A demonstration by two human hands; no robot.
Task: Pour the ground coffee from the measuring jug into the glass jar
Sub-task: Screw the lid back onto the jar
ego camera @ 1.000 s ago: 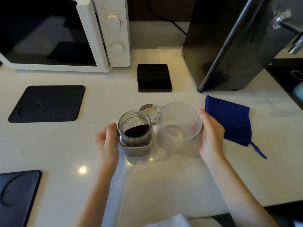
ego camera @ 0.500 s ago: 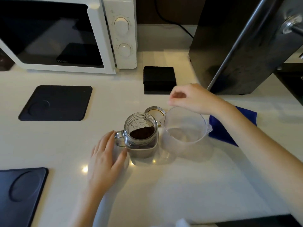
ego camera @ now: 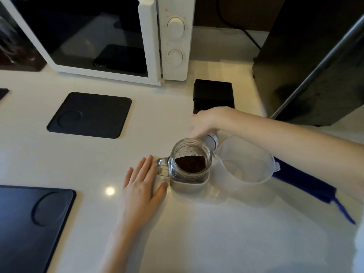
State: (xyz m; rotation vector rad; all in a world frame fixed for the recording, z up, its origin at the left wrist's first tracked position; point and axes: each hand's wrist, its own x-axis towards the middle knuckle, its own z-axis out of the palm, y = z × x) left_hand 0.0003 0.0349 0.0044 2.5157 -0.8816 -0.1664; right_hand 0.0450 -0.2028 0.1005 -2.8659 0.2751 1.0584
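Both changed: right hand (ego camera: 211, 120) now grips lid (ego camera: 212, 140), left hand (ego camera: 142, 184) flatter.

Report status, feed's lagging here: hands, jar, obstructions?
Left hand flat beside glass jar. Right hand gripping lid. Coffee in jar, measuring jug empty. No obstructions.

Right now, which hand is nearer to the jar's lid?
The right hand. It reaches over behind the glass jar, its fingers on the lid. The left hand lies flat on the counter by the jar's handle, on the side away from the lid.
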